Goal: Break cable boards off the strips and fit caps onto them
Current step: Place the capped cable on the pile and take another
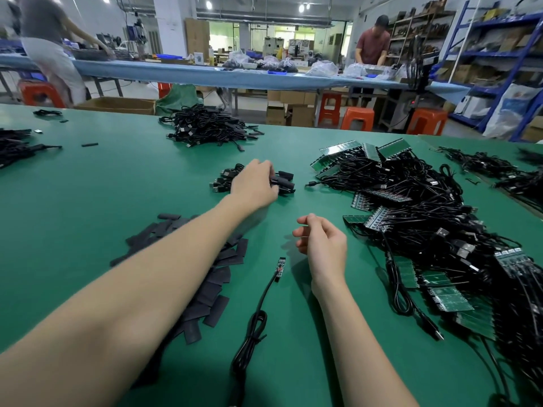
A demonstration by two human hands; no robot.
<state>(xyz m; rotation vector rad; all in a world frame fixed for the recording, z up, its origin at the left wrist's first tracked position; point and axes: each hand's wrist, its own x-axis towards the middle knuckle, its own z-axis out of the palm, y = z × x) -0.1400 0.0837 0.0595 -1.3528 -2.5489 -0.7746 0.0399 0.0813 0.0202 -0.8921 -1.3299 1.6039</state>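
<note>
My left hand [255, 183] reaches forward over a small stack of capped cables [282, 181], its fingers curled onto the black caps at the stack's right side. My right hand [321, 240] hovers above the green table with loosely curled fingers and holds nothing. One loose cable with a bare small board [280, 267] at its tip lies just in front of the right hand. Flat black caps [214, 277] lie spread in a heap under my left forearm. Green board strips with black cables [411, 207] form a big tangle on the right.
A pile of finished cables [205, 127] lies further back on the green table [88, 186]. More cables [482, 165] sit at the far right and more at the far left edge [14, 148]. Two people work at a blue table [176, 73] behind, with orange stools [357, 118] around.
</note>
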